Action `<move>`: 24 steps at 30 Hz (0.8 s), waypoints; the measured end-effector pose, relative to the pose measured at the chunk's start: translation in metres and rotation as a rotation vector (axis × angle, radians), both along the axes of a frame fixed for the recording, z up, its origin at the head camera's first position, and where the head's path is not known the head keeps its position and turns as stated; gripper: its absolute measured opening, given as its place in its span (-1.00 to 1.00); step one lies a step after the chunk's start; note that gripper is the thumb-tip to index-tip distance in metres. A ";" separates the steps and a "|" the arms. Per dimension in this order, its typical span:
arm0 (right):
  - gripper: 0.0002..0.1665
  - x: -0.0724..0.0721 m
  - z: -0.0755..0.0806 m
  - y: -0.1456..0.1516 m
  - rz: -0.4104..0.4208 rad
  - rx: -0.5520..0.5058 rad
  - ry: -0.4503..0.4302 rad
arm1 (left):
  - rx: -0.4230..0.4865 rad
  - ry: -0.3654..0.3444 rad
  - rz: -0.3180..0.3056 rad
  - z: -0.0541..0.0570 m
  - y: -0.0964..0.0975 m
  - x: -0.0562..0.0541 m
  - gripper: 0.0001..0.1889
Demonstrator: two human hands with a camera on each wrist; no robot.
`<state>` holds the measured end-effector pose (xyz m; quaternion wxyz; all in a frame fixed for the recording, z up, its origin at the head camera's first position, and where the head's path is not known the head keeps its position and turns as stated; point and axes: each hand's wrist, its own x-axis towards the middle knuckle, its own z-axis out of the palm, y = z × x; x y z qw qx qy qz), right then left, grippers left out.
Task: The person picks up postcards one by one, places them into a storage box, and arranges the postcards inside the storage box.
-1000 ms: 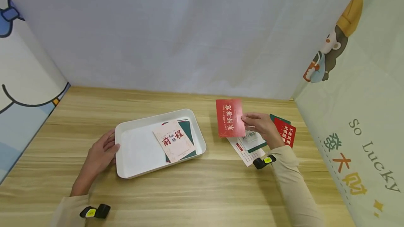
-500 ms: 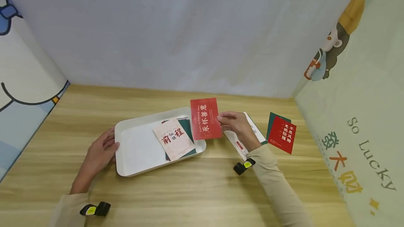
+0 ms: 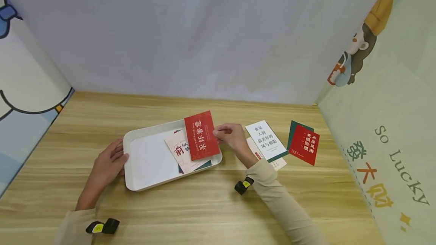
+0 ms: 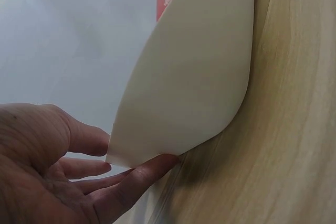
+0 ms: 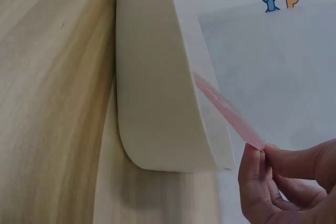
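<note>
In the head view, the right hand [image 3: 233, 138] tightly pinches a red rectangular paper card [image 3: 202, 136] over a shallow white plastic tray [image 3: 146, 158] already holding a pale paper card [image 3: 178, 155], with a white lettered paper card [image 3: 266, 139] still outside; the left wrist view shows the left hand [image 4: 68, 166] clasping the tray's end; the right wrist's hides any contact inside.

Two hands [image 3: 106, 165] in play, two black wrist devices [image 3: 111, 226], one white tray [image 3: 146, 165]! One red card [image 3: 201, 137] held, two card piles [image 3: 267, 140] near the right edge of one counter [image 3: 190, 211]; in-tray, one pink card [image 3: 182, 158] atop others, exact count hidden!
</note>
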<state>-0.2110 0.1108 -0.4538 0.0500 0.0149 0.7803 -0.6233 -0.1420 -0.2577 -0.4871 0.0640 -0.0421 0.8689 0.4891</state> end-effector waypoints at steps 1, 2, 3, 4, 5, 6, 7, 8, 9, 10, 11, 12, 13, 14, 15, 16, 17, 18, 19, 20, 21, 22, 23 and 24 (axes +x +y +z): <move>-0.78 0.002 -0.001 -0.002 -0.006 0.031 0.016 | 0.010 0.004 -0.001 0.000 0.001 0.000 -0.30; -0.78 0.003 -0.002 -0.004 -0.014 0.066 0.032 | 0.018 0.005 -0.003 0.000 0.002 0.000 -0.30; -0.78 0.006 -0.002 -0.006 -0.023 0.095 0.045 | 0.022 0.008 -0.005 0.000 0.003 -0.001 -0.31; -0.78 0.008 -0.002 -0.008 -0.029 0.124 0.057 | 0.024 0.010 -0.007 0.000 0.004 -0.001 -0.31; -0.76 0.011 -0.003 -0.009 -0.033 0.151 0.077 | 0.029 0.010 -0.008 0.000 0.005 -0.001 -0.31; -0.76 0.013 -0.003 -0.010 -0.038 0.176 0.094 | 0.034 0.010 -0.010 0.000 0.006 -0.001 -0.31; -0.75 0.015 -0.003 -0.011 -0.040 0.195 0.109 | 0.030 0.011 -0.009 0.000 0.007 -0.001 -0.31; -0.74 0.017 -0.003 -0.012 -0.040 0.216 0.125 | 0.027 0.009 -0.007 0.000 0.007 -0.001 -0.31; -0.73 0.019 -0.002 -0.013 -0.034 0.238 0.145 | 0.028 0.007 -0.003 0.000 0.007 -0.001 -0.32; -0.73 0.020 -0.003 -0.014 -0.026 0.262 0.166 | 0.032 0.003 0.001 0.001 0.007 0.000 -0.32; -0.72 0.021 -0.003 -0.015 -0.019 0.288 0.183 | 0.039 0.000 0.003 0.001 0.007 0.000 -0.31; -0.72 0.022 -0.003 -0.015 -0.015 0.311 0.192 | 0.041 -0.002 0.003 0.001 0.006 0.000 -0.31; -0.71 0.023 -0.003 -0.016 -0.009 0.336 0.201 | 0.041 -0.002 0.003 0.001 0.006 0.000 -0.31; -0.71 0.023 -0.003 -0.017 -0.004 0.364 0.209 | 0.044 -0.005 0.003 0.001 0.005 0.000 -0.31; -0.70 0.024 -0.003 -0.018 0.002 0.388 0.215 | 0.046 -0.006 0.003 0.001 0.004 0.000 -0.31; -0.70 0.024 -0.004 -0.019 0.007 0.409 0.219 | 0.047 -0.008 0.003 0.001 0.003 0.000 -0.31; -0.70 0.025 -0.004 -0.020 0.012 0.431 0.220 | 0.046 -0.008 0.002 0.002 0.003 -0.001 -0.31; -0.70 0.025 -0.004 -0.021 0.016 0.450 0.226 | 0.045 -0.009 0.001 0.002 0.002 -0.001 -0.31; -0.70 0.025 -0.004 -0.021 0.020 0.473 0.233 | 0.046 -0.011 0.003 0.002 0.002 0.000 -0.31; -0.70 0.025 -0.005 -0.022 0.023 0.494 0.240 | 0.050 -0.015 0.004 0.003 0.002 0.000 -0.31; -0.70 0.025 -0.005 -0.023 0.026 0.514 0.250 | 0.049 -0.015 0.005 0.003 0.001 0.001 -0.31; -0.71 0.025 -0.006 -0.024 0.028 0.534 0.263 | 0.047 -0.016 0.005 0.003 0.001 0.001 -0.31; -0.72 0.025 -0.006 -0.024 0.029 0.553 0.275 | 0.043 -0.015 0.006 0.003 0.001 0.001 -0.30; -0.73 0.025 -0.006 -0.025 0.029 0.570 0.290 | 0.042 -0.013 0.007 0.004 0.000 0.001 -0.30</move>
